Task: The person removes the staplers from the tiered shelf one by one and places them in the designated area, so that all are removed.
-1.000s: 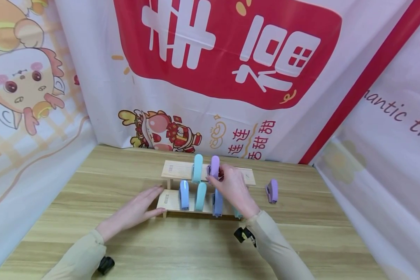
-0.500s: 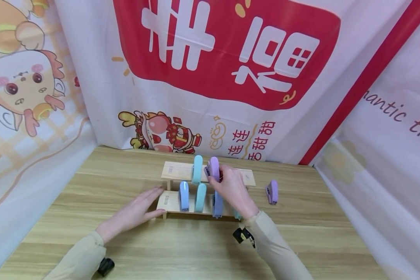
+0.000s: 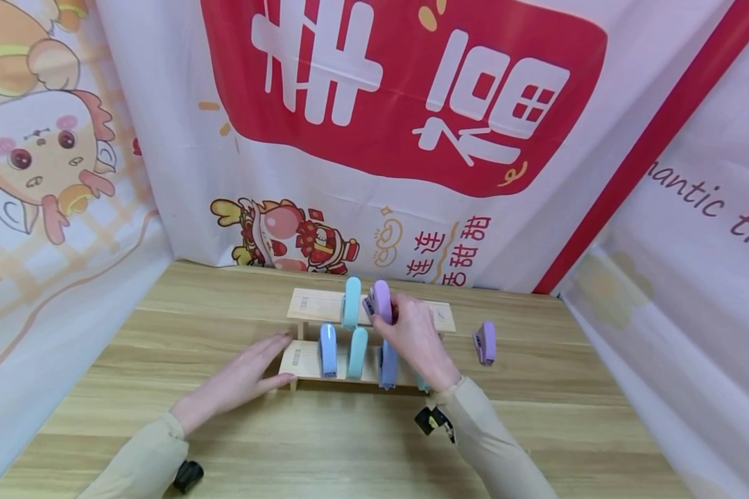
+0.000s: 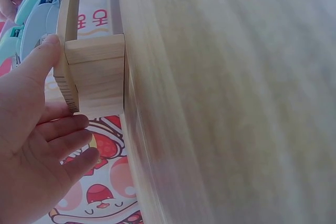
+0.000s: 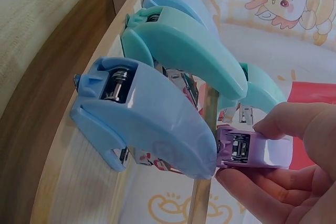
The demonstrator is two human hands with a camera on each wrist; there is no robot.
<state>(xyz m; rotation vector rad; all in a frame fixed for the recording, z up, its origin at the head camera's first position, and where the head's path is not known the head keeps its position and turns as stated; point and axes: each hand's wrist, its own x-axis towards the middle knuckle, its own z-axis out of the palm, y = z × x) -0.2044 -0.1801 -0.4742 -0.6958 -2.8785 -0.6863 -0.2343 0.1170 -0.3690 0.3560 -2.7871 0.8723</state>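
Observation:
On the upper board of a two-step wooden rack, my right hand pinches a purple stapler between thumb and fingers. The right wrist view shows the thumb on one side of this purple stapler and fingers on the other. A mint stapler stands just left of it. The lower board carries a blue stapler, a mint stapler and another blue stapler. My left hand touches the rack's left end, thumb against the board edge, fingers loosely extended.
Another purple stapler stands on the wood-grain table, right of the rack. A further mint stapler is mostly hidden under my right wrist. Printed cloth hangs behind and on both sides.
The purple stapler in my right hand has turned slightly and shifted a little to the left, showing more of its side. My left hand stays at the rack's end.

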